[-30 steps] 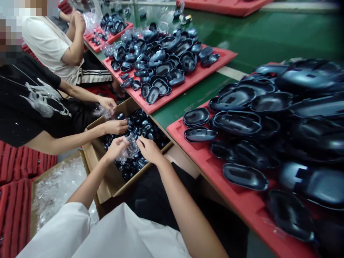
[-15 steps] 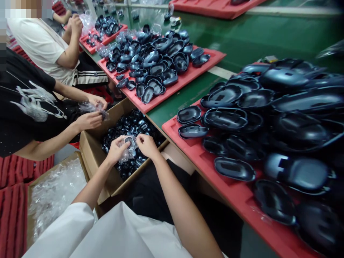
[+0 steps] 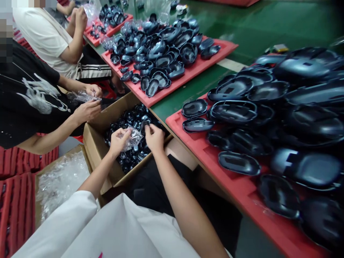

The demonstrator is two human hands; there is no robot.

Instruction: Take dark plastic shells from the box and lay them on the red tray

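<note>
My left hand (image 3: 117, 140) pinches one end of a small clear plastic bag (image 3: 133, 136), fingers closed on the crinkled film. My right hand (image 3: 154, 137) is at the bag's other end, fingers curled around a small black plastic part (image 3: 144, 125) that shows just above my fingertips; I cannot tell whether that part is inside the bag or already clear of it. Both hands hover over an open cardboard box (image 3: 100, 152) full of the same small black parts, which stands just beside the edge of the green table (image 3: 258, 32).

To my right, a red tray (image 3: 242, 190) on the table carries a heap of larger black mouse shells (image 3: 268, 107). Further along, a second red tray (image 3: 188, 77) holds another pile of them. To my left, a co-worker's hands (image 3: 88, 104) hold another clear bag near the box's far corner. A second box (image 3: 61, 179) at my left holds crumpled clear bags.
</note>
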